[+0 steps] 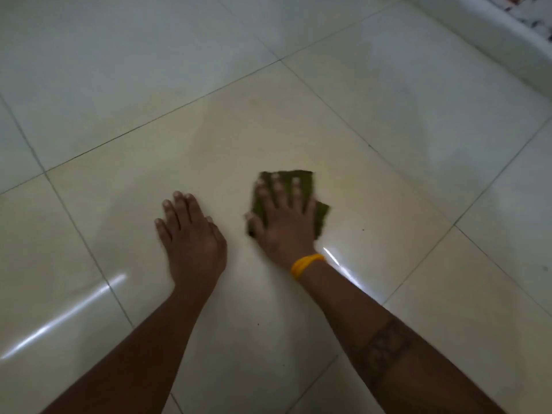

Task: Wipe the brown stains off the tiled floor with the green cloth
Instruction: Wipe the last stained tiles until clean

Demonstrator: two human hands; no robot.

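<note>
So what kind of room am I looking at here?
Probably an indoor room in a home, though little shows. The floor is glossy pale square tiles with thin grout lines, and a white ledge runs along the top right. The right hand presses a green cloth flat on it.

No readable text, label, number or sign shows anywhere.

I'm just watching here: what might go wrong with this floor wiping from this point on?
1. The right hand presses flat on the cloth without gripping it, so the cloth may bunch up or slip out.
2. The floor looks glossy and perhaps wet; the left hand, propped flat on it, might slide.
3. Small dark specks lie right of the cloth and could be missed.
</note>
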